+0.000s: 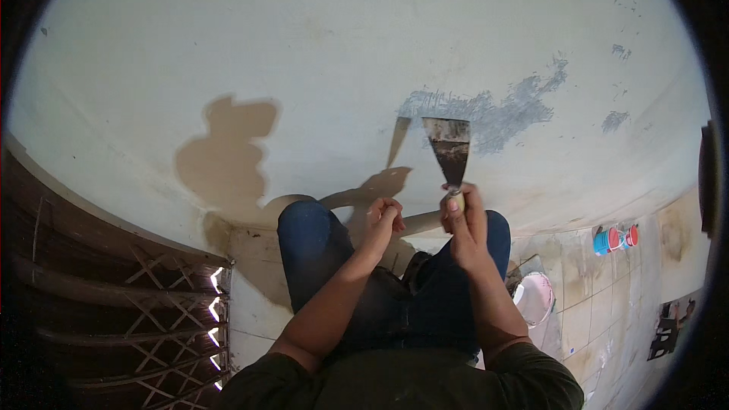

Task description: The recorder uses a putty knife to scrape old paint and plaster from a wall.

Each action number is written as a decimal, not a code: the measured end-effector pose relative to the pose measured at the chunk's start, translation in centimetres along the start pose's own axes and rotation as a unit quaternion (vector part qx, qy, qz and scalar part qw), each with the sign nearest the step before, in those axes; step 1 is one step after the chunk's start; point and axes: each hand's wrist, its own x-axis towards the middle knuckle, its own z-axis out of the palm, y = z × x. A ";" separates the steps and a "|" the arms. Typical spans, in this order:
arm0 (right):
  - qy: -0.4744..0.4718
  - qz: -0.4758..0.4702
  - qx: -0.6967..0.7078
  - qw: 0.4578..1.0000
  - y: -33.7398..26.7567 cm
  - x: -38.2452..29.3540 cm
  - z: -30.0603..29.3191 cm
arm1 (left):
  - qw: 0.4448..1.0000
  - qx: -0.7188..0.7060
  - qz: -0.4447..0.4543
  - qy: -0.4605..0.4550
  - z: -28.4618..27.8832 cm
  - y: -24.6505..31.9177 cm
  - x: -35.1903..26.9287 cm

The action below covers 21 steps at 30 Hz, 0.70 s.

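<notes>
A putty knife (450, 142) with a stained, worn metal blade and a pale handle is in my right hand (464, 222), its thumb along the handle. The broad edge of the blade points up at the light-painted wall (319, 57), just by a rough grey patch (501, 111). Whether the edge touches the wall I cannot tell. My left hand (384, 219) hangs over the gap between my knees, fingers curled in, with nothing visible in it. Shadows of my head, arm and the knife fall on the wall.
A folding lattice metal gate (165, 319) stands at left. On the tiled floor (592, 302) at right are a white bucket (535, 299) and, farther off, blue containers (605, 242) with red tops. Smaller grey spots (615, 121) mark the wall farther right.
</notes>
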 end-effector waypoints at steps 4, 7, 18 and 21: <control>-0.065 0.096 0.126 0.985 1.6 -0.3 1.6 | 0.896 0.248 0.353 0.101 0.6 3.2 -1.7; -0.056 0.112 0.192 0.973 3.1 0.2 2.4 | 0.731 0.355 0.582 0.034 2.1 6.8 -2.8; -0.027 0.052 0.128 0.990 4.3 -0.3 6.0 | 0.688 0.557 0.462 -0.041 4.9 13.7 -3.2; -0.029 0.004 0.102 0.994 4.0 -0.3 6.9 | 0.684 0.575 0.447 -0.049 4.4 13.9 -3.4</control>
